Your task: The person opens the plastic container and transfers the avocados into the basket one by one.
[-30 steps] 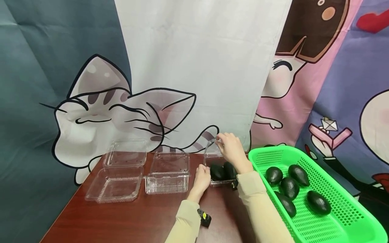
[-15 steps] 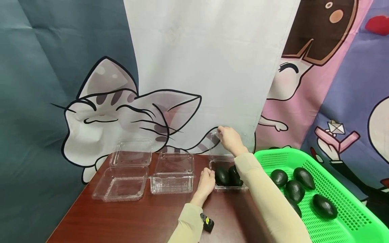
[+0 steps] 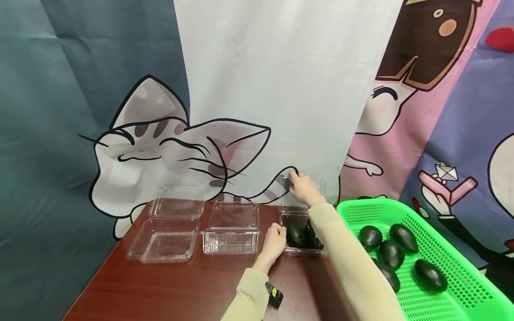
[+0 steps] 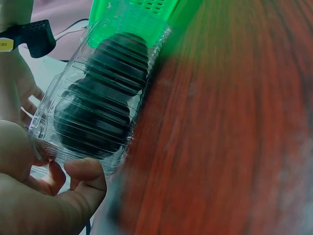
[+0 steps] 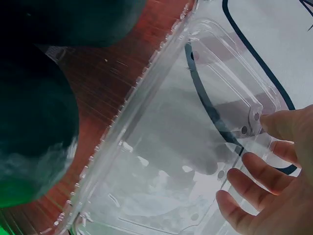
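Note:
A clear plastic clamshell box (image 3: 307, 252) stands at the table's far right, with dark avocados (image 3: 295, 235) in it. Its lid (image 5: 161, 142) is raised and leans back near the backdrop. My left hand (image 3: 274, 240) pinches the box's left end; in the left wrist view the thumb and curled fingers (image 4: 85, 171) meet at the rim. My right hand (image 3: 304, 189) is up at the lid's top edge. There the thumb touches a corner and the other fingers spread loosely across the clear plastic. My right forearm hides part of the box.
Right of the box stands a green perforated basket (image 3: 462, 272) holding several avocados (image 3: 430, 275). Two more clamshells with raised lids, one wide (image 3: 164, 245) and one smaller (image 3: 230, 242), stand to the left. A printed cloth backdrop (image 3: 257, 67) hangs behind the table.
The lid has swung back from a forward tilt, my right hand moving with it and then lowering slightly. My left hand stays at the box's end. The head view has shifted a little left.

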A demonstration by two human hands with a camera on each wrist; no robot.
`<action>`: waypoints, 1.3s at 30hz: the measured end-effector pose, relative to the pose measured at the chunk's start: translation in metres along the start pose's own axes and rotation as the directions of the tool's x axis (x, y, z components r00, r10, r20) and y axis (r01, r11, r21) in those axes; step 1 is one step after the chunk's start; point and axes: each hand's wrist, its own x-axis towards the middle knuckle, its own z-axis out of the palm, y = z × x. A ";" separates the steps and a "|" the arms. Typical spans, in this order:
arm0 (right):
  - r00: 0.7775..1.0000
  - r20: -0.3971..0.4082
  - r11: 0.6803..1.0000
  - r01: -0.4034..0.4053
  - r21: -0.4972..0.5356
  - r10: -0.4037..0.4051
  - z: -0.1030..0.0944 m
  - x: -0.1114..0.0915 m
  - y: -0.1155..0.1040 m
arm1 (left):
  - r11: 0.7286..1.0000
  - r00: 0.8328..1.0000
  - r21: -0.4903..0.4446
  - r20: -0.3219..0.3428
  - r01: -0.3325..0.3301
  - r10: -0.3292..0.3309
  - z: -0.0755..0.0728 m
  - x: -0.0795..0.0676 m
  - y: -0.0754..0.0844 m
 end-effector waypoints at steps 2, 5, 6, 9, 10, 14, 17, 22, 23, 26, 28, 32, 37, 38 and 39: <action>1.000 0.007 1.000 -0.001 -0.007 0.001 0.001 -0.003 0.000 | 1.000 1.000 0.005 -0.003 0.000 0.000 0.000 0.000 -0.001; 1.000 0.009 1.000 0.015 -0.018 -0.015 -0.001 -0.012 0.000 | 1.000 1.000 0.011 0.006 0.006 -0.006 0.001 -0.001 -0.001; 1.000 0.007 0.999 0.030 -0.027 -0.029 -0.003 -0.015 0.000 | 1.000 1.000 0.013 0.008 0.007 -0.007 0.001 -0.001 -0.002; 0.997 0.010 0.996 0.072 -0.061 -0.071 -0.011 -0.025 0.000 | 1.000 1.000 0.012 0.009 0.009 -0.009 -0.001 0.000 -0.003; 0.997 0.011 0.993 0.083 -0.081 -0.082 -0.015 -0.029 0.000 | 1.000 1.000 0.009 0.007 0.008 -0.009 -0.001 0.000 -0.003; 0.992 0.032 0.985 0.128 -0.115 -0.125 -0.026 -0.043 0.001 | 1.000 1.000 -0.003 0.002 0.011 -0.011 -0.001 0.000 -0.002; 0.989 0.059 0.986 0.140 -0.088 -0.135 -0.031 -0.055 0.002 | 1.000 1.000 -0.002 0.006 0.010 -0.010 0.000 -0.001 0.000; 0.982 0.081 0.986 0.165 0.039 -0.168 -0.024 -0.077 -0.003 | 1.000 1.000 -0.002 0.006 0.007 -0.007 -0.001 -0.002 0.000; 0.982 0.076 0.984 0.168 0.064 -0.173 -0.020 -0.081 -0.004 | 1.000 1.000 -0.005 0.005 0.009 -0.009 -0.001 -0.001 -0.001; 0.983 0.045 0.978 0.168 0.127 -0.175 -0.007 -0.095 -0.007 | 1.000 1.000 -0.009 -0.006 0.022 -0.022 -0.001 0.001 -0.002; 0.990 0.030 0.976 0.133 0.173 -0.140 0.002 -0.104 -0.009 | 0.999 0.999 -0.008 -0.016 0.035 -0.035 -0.001 0.003 -0.003; 0.999 0.032 0.970 0.023 0.243 -0.031 0.016 -0.118 -0.013 | 0.998 0.999 -0.005 -0.001 0.055 -0.055 0.000 0.005 -0.004; 0.999 0.022 0.967 -0.034 0.254 0.029 0.022 -0.127 -0.018 | 0.999 0.998 0.005 0.013 0.054 -0.055 -0.001 0.006 -0.004; 0.999 0.021 0.965 -0.049 0.258 0.045 0.022 -0.128 -0.018 | 0.999 0.998 0.010 0.018 0.052 -0.052 -0.002 0.006 -0.004; 0.998 0.015 0.963 -0.061 0.261 0.059 0.022 -0.128 -0.018 | 0.999 0.998 0.014 0.023 0.050 -0.050 -0.002 0.007 -0.004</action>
